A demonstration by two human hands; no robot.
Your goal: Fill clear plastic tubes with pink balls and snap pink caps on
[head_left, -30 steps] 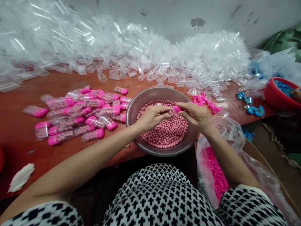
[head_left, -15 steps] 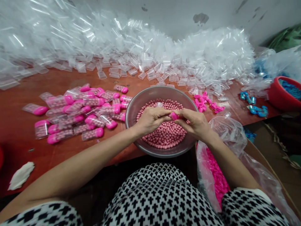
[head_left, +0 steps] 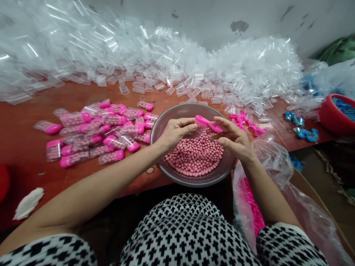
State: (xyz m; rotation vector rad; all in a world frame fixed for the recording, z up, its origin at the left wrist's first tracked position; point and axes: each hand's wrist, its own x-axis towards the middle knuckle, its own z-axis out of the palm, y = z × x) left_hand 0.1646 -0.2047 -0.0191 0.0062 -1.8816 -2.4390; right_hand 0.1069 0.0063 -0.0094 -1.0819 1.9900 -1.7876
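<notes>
My left hand (head_left: 180, 129) is closed around a small clear plastic container whose pink flip cap (head_left: 208, 123) is swung open, pointing right. The container's body is mostly hidden by my fingers. My right hand (head_left: 234, 136) is at the cap's right end, with fingers and thumb apart; whether a fingertip touches the cap I cannot tell. Both hands are above a grey bowl (head_left: 194, 181) of round pink beads (head_left: 195, 157).
Bead-filled containers with pink caps (head_left: 94, 129) are heaped left of the bowl. Clear empty containers (head_left: 177, 62) pile along the wall. Loose pink caps (head_left: 246, 122), blue pieces (head_left: 306, 133) and a red basin (head_left: 331, 116) are at right. A plastic bag (head_left: 273, 155) holds more pink pieces.
The pink cap, pinched between both hands earlier, now shows flipped open. My right hand has spread its fingers and drawn slightly right. The view has shifted a little.
</notes>
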